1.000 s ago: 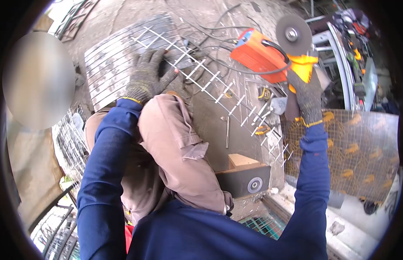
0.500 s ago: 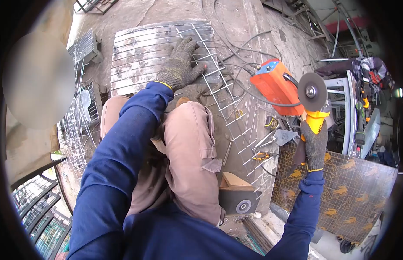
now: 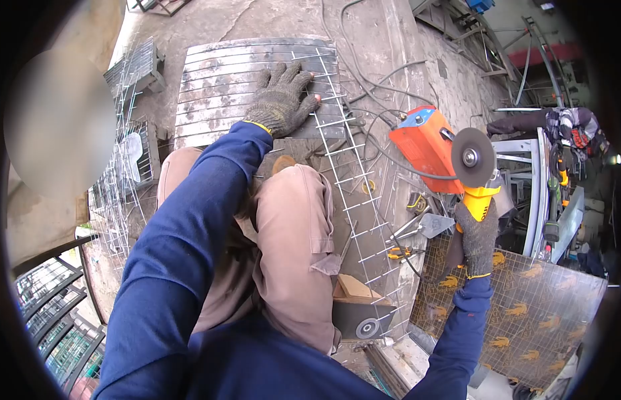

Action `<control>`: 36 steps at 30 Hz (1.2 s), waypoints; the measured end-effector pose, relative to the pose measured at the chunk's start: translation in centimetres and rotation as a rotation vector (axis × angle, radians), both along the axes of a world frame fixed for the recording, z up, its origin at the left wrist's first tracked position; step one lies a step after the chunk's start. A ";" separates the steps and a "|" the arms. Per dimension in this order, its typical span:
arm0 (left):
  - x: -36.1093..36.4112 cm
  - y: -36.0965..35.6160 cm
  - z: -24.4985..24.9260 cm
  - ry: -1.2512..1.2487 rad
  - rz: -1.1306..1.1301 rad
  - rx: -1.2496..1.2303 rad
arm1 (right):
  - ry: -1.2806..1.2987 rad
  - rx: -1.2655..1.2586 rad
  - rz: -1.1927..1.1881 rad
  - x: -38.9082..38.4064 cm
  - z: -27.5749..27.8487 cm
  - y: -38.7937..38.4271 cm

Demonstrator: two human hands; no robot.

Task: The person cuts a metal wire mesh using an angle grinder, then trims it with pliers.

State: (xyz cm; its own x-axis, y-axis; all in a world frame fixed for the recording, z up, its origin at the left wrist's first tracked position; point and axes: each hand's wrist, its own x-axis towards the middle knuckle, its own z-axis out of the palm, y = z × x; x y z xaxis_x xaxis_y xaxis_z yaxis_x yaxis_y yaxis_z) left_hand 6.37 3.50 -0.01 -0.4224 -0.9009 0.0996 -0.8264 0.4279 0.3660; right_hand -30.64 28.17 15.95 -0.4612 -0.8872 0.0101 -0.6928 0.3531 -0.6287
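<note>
My left hand (image 3: 282, 100), in a dark knit glove with a bare thumb tip, lies with fingers spread over the slatted metal work surface (image 3: 210, 87). Close to its thumb and fingertips runs a narrow strip of welded wire mesh (image 3: 339, 148), which extends down past my right knee. Out to the right, my gloved right hand (image 3: 476, 230) is closed round the yellow-bodied angle grinder (image 3: 482, 200). The grinder's dark cutting disc (image 3: 473, 157) faces up toward me. Blur does not show whether the disc spins.
An orange welding machine (image 3: 424, 147) with cables stands behind the grinder. Pliers (image 3: 399, 253), a tape measure (image 3: 416, 203) and a trowel-like tool (image 3: 436, 225) lie on the floor. A printed brown board (image 3: 524, 300) is at lower right. Another person (image 3: 570, 123) is at far right. Wire mesh (image 3: 114, 200) stands left.
The whole view has shifted slightly. My left hand's fingers are more spread on the slats. My right hand, with the grinder, sits a little lower and further left in view.
</note>
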 end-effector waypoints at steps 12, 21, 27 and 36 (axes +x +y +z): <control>1.4 0.9 1.1 -0.014 -0.134 0.005 | -0.094 0.112 0.064 3.4 -0.8 -3.2; 1.4 1.5 0.2 0.067 -0.080 -0.015 | -0.118 0.353 0.189 8.0 -3.1 -5.9; 1.6 1.3 -0.6 0.086 -0.095 -0.086 | -0.093 0.375 0.255 9.5 -4.0 -6.4; 1.5 1.7 -0.7 0.112 -0.110 -0.121 | -0.078 0.370 0.285 10.5 -4.9 -6.2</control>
State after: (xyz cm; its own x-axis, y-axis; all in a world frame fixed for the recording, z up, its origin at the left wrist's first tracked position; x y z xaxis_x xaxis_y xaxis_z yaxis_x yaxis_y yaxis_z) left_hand 7.83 5.20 -0.74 -0.4979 -0.8284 0.2564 -0.7293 0.5600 0.3930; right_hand -20.10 21.99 11.00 -0.1856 -0.9160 -0.3556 -0.7502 0.3658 -0.5507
